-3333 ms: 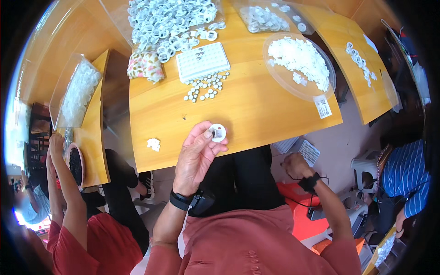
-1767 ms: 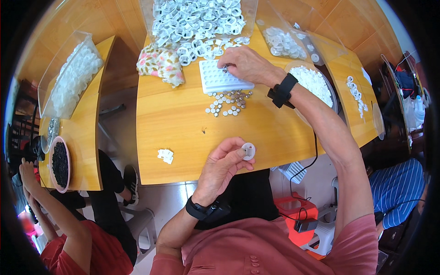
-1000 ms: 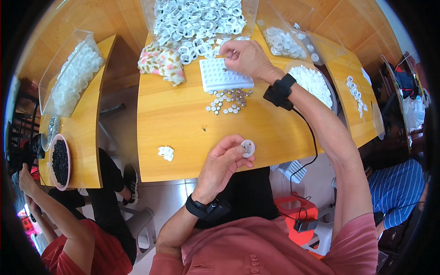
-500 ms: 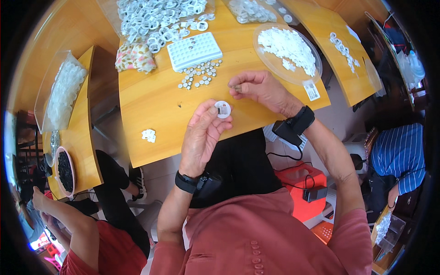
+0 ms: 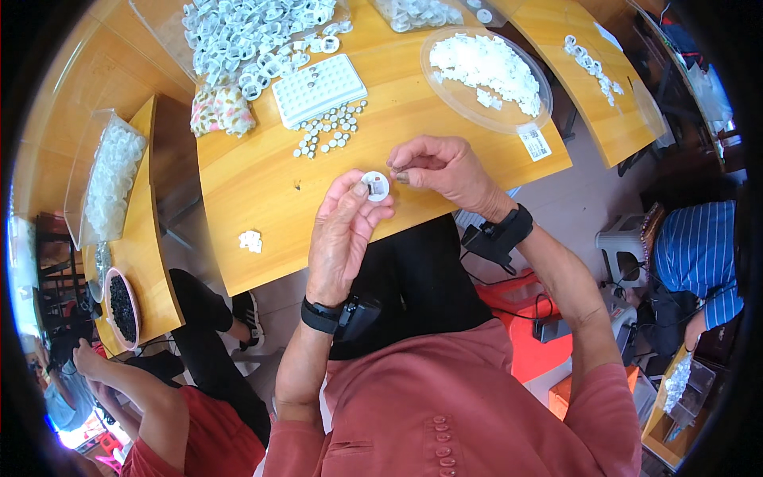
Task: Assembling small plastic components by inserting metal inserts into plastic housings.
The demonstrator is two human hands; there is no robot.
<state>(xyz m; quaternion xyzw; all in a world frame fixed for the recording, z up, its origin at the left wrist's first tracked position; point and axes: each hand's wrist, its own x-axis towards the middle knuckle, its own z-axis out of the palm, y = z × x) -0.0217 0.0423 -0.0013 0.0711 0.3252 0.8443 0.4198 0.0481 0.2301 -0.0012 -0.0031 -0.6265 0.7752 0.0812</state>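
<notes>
Between the thumb and fingers of my left hand [image 5: 343,226] is a small round white plastic casing [image 5: 376,186], its face with a dark and grey recess turned up. Close to its right, my right hand [image 5: 445,171] is pinched with thumb against fingertips. Whatever lies in that pinch is too small to make out. Beyond the hands, several silver button cells [image 5: 327,127] are scattered on the wooden table [image 5: 262,179]. A white tray with rows of round hollows [image 5: 319,91] stands just behind them, with a couple of cells on it.
Many white round casings [image 5: 254,32] are heaped at the back left beside a floral cloth bundle [image 5: 221,110]. A clear round dish [image 5: 486,75] of small white pieces is at the right. Few white bits [image 5: 250,241] lie front left. A co-worker in red [image 5: 199,429] sits left.
My right hand has come closer to the casing in my left hand, its fingers still pinched. The whole view has shifted slightly, and the left hand keeps its hold.
</notes>
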